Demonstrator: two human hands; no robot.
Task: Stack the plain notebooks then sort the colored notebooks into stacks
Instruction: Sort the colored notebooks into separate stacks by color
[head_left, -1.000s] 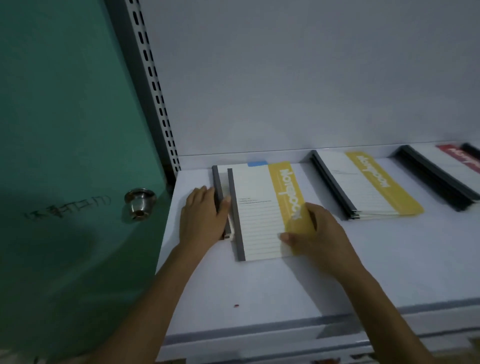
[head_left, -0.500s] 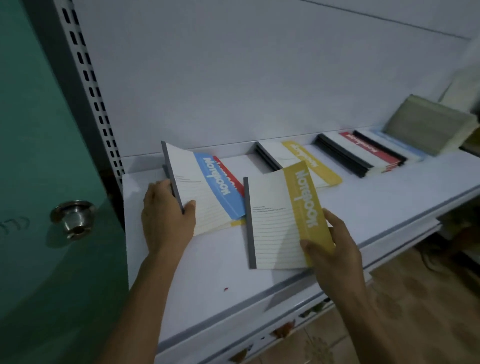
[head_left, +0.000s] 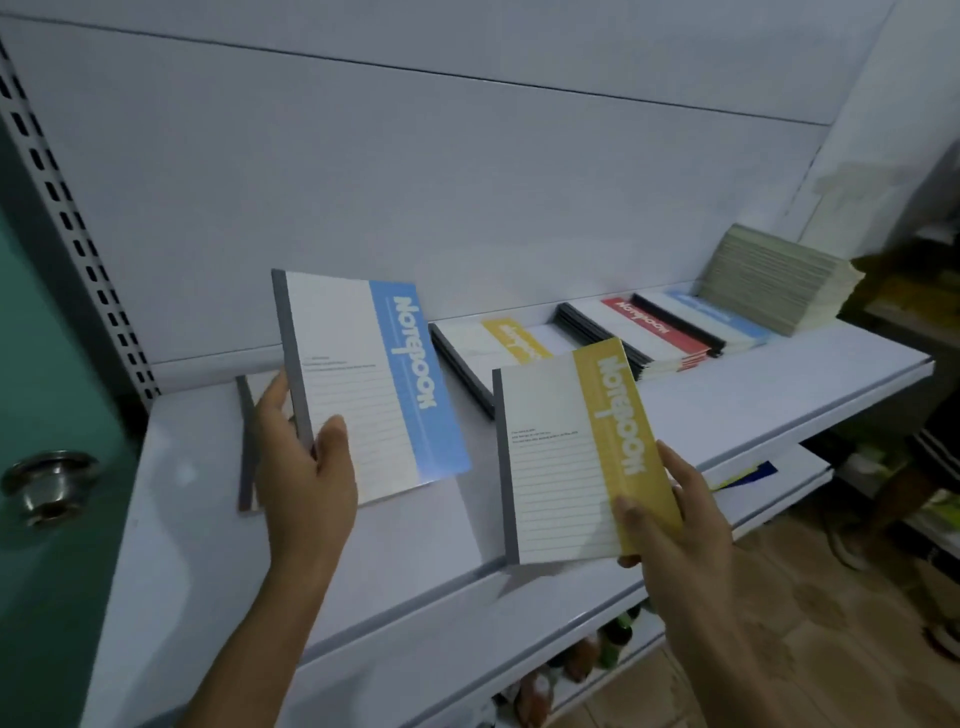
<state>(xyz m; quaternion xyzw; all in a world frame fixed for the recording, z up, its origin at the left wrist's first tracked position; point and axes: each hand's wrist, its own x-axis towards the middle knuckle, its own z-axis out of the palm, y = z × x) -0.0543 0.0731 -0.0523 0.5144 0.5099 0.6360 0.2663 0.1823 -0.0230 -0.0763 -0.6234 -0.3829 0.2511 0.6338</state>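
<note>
My left hand grips a blue-striped notebook by its grey spine and holds it tilted up above the shelf. Under it lies the mixed pile, mostly hidden by the hand. A yellow-striped notebook is held in the air over the shelf's front edge, with my right hand pinching its lower right corner. Further back lie a yellow stack, a red stack and a blue stack. A tall stack of plain notebooks stands at the far right.
The white shelf has a raised front lip and a white back panel. A green door with a metal knob stands at the left. A lower shelf and the tiled floor with someone's feet lie to the right.
Both hands have lifted their notebooks higher. The blue notebook has come up off the pile and now stands more upright; the yellow one has moved right and toward me.
</note>
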